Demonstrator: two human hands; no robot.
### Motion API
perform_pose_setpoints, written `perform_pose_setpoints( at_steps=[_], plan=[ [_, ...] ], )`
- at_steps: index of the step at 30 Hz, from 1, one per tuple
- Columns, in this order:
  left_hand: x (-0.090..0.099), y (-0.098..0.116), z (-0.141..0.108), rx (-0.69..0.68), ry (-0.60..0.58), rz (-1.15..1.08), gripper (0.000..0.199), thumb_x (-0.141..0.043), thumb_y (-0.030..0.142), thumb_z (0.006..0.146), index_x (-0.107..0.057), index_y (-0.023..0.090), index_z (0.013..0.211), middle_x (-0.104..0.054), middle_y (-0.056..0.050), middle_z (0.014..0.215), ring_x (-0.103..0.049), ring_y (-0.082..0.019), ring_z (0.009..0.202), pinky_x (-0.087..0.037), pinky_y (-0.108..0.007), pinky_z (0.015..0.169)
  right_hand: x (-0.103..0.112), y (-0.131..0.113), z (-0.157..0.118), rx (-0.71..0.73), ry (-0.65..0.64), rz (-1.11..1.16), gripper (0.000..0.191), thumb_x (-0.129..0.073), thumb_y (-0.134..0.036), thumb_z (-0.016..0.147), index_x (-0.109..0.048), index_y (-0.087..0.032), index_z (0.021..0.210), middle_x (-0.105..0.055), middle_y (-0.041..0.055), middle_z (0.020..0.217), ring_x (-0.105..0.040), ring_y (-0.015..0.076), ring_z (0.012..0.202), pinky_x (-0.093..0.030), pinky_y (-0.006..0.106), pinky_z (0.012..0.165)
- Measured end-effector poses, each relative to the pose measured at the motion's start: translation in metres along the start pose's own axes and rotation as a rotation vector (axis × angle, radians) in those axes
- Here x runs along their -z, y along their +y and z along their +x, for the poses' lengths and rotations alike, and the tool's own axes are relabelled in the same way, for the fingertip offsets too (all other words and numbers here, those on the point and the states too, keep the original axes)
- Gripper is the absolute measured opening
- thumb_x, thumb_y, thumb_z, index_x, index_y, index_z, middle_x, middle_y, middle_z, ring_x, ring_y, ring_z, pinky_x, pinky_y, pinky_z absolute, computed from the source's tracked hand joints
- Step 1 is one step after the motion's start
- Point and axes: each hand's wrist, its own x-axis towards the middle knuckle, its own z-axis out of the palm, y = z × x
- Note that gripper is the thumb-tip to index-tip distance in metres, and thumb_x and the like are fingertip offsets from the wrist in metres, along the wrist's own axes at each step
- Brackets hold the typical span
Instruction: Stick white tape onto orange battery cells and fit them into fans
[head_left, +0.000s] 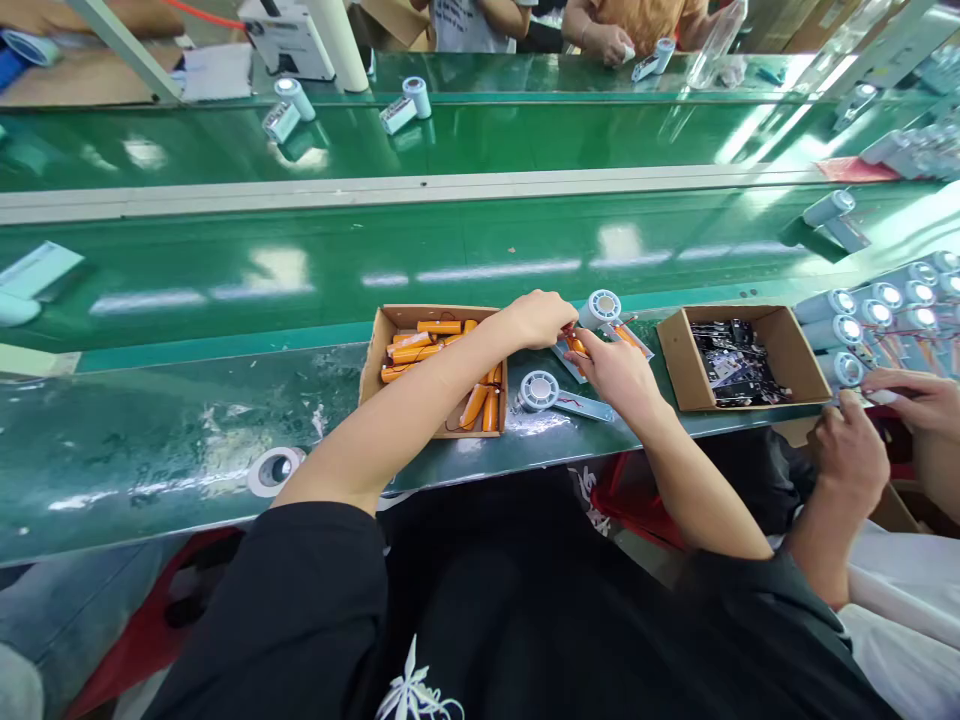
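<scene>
Green bench, cardboard box of orange batteries left of the hands, white fan unit just beyond them, left hand grip closed on an orange battery, right hand grip pinching the same battery.

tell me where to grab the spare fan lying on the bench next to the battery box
Take the fan by its flat handle, which points right along the bench, coming from above on the right-hand side. The round head at the left end sits close against the battery box, leaving little room there, while the handle lies free. The right hand is nearest to it.
</scene>
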Motion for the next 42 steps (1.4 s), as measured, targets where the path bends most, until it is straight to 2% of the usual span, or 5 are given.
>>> perform_pose_setpoints(
  at_steps=[22, 26, 31, 35, 42],
  plan=[
    [-0.012, 0.011, -0.007, 0.146, 0.19, -0.234, 0.034, -0.062, 0.03, 0.099, -0.07, 0.025, 0.132, -0.073, -0.011, 0.131, -0.069, -0.028, 0.119, -0.054, -0.036, 0.091, -0.001, 0.009, 0.021, 0.231, -0.106, -0.146, 0.041, -0.05, -0.041, 0.106, -0.067, -0.026, 0.139, -0.081, 0.0129, 0.101, -0.075, 0.0307, 0.09, -0.046, 0.035, 0.075],
    [-0.013, -0.004, -0.093, 0.058, 0.488, -0.246, 0.037, -0.059, 0.03, 0.104, -0.063, 0.024, 0.14, -0.069, -0.007, 0.143, -0.061, -0.025, 0.133, -0.054, -0.037, 0.102, -0.02, 0.014, 0.017, 0.27, 0.028, -0.065, 0.039, -0.053, -0.037, 0.104, -0.073, -0.022, 0.134, -0.082, 0.0134, 0.109, -0.077, 0.032, 0.095, -0.05, 0.037, 0.079],
    [-0.081, -0.056, -0.296, 0.386, 0.983, -0.143, 0.021, -0.058, 0.036, 0.106, -0.074, 0.022, 0.108, -0.08, -0.002, 0.111, -0.073, -0.019, 0.105, -0.059, -0.037, 0.098, -0.044, 0.027, -0.002, 0.169, 0.216, 0.066, 0.041, -0.046, -0.037, 0.107, -0.077, -0.018, 0.128, -0.078, 0.0117, 0.126, -0.076, 0.0317, 0.106, -0.056, 0.04, 0.085],
    [-0.164, -0.082, -0.417, 0.468, 0.764, 0.05, 0.026, -0.068, 0.046, 0.1, -0.073, 0.026, 0.116, -0.078, -0.002, 0.122, -0.072, -0.029, 0.115, -0.059, -0.051, 0.102, -0.027, 0.034, -0.014, 0.128, 0.148, -0.001, 0.041, -0.049, -0.037, 0.106, -0.074, -0.021, 0.135, -0.076, 0.0136, 0.129, -0.073, 0.0353, 0.112, -0.058, 0.042, 0.082],
    [-0.185, -0.027, -0.411, 0.454, 0.789, 0.117, 0.012, -0.073, 0.026, 0.096, -0.072, 0.021, 0.107, -0.071, -0.01, 0.127, -0.066, -0.035, 0.127, -0.058, -0.052, 0.106, 0.041, -0.041, -0.054, 0.129, 0.391, 0.409, 0.038, -0.057, -0.049, 0.104, -0.073, -0.026, 0.13, -0.079, 0.0105, 0.113, -0.075, 0.0296, 0.097, -0.058, 0.043, 0.088]
  ],
)
